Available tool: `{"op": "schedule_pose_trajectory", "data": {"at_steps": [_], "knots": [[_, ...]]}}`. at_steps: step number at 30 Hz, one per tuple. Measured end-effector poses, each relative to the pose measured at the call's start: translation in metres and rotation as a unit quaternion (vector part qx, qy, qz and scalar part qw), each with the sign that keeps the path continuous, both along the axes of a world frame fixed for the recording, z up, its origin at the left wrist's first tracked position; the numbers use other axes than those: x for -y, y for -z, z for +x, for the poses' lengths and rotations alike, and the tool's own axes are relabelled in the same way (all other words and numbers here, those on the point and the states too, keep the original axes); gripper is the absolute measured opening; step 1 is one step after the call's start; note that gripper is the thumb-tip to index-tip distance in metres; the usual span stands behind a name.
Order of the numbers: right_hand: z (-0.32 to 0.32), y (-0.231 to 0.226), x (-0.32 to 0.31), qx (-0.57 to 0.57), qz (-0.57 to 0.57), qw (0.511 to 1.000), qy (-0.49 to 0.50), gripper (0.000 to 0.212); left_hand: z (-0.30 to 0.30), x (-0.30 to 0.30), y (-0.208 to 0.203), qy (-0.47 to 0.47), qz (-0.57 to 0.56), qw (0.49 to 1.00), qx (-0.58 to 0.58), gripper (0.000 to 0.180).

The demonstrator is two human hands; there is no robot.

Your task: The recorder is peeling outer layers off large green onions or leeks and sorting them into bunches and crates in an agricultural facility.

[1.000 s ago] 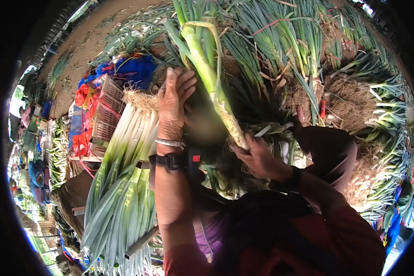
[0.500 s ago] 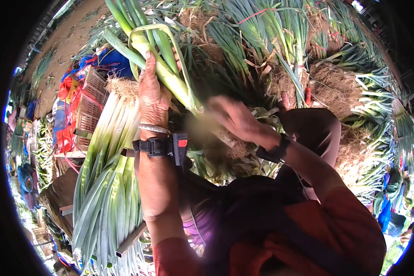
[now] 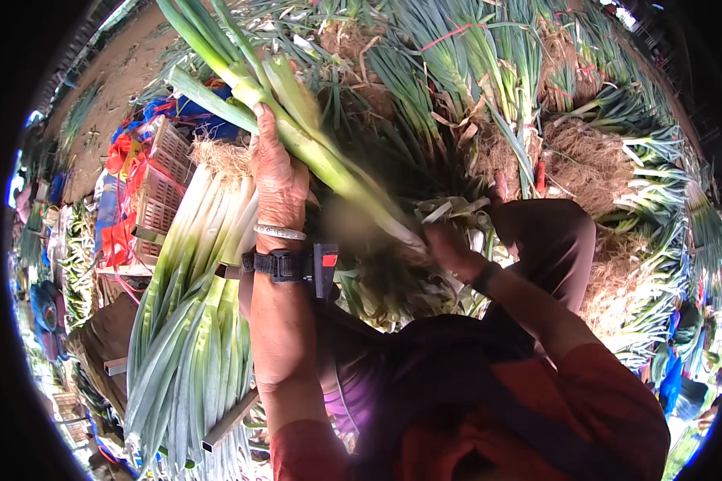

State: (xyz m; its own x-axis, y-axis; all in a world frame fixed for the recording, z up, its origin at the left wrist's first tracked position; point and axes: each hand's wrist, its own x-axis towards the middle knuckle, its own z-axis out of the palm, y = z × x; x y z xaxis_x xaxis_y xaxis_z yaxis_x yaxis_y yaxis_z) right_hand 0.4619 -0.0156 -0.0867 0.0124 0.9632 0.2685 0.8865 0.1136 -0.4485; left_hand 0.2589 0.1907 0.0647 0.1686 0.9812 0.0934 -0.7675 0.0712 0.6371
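The left hand (image 3: 279,172), at 10 o'clock from the centre, closes around the middle of a single leek (image 3: 329,170). Its thumb lies against the near side of the stalk; the other fingers are hidden behind. The left forearm rises almost straight from 7 o'clock, back of the wrist facing up. The leek slants across the view, leaves toward 11 o'clock, root end toward 3.

The right hand (image 3: 453,248), at 3 o'clock, is blurred and shadowed beside that root end, its forearm slanting in from 4; whether its fingers pinch the stalk, I cannot tell.

A silvery bracelet (image 3: 280,232) on the left wrist carries marks too small to read. Below it, a black strap (image 3: 277,265) holds a dark device (image 3: 322,280) with a plain red patch (image 3: 329,260). At 8 o'clock lies a leek bundle (image 3: 192,272), roots toward 12; at 9, a beige plastic crate (image 3: 156,204).
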Motion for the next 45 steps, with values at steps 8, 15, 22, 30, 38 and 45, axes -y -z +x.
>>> {"op": "schedule_pose_trajectory", "data": {"at_steps": [8,15,22,30,38,45], "knots": [[0.045,-0.005,-0.041,-0.103,-0.219,0.97,0.005,0.034,0.011,0.008,-0.01,0.049,0.008,0.999,-0.019,0.06],[-0.059,-0.136,-0.129,-0.498,-0.038,0.865,-0.041,0.032,0.01,0.023,0.003,0.086,0.012,0.996,-0.036,0.058],[-0.003,-0.021,-0.113,0.018,0.166,0.986,-0.028,0.025,0.013,0.032,-0.021,0.11,0.097,0.989,-0.034,0.065],[0.055,0.042,0.009,0.113,-0.299,0.946,0.061,0.042,0.009,0.024,-0.035,0.075,-0.001,0.996,0.056,0.059],[-0.032,-0.087,-0.033,-0.465,-0.269,0.823,-0.182,0.035,0.002,0.023,-0.03,0.101,0.0,0.992,0.08,0.06],[-0.047,-0.058,-0.019,-0.219,0.061,0.972,-0.059,0.023,0.018,0.034,-0.028,0.043,-0.085,0.989,0.113,0.05]]}}
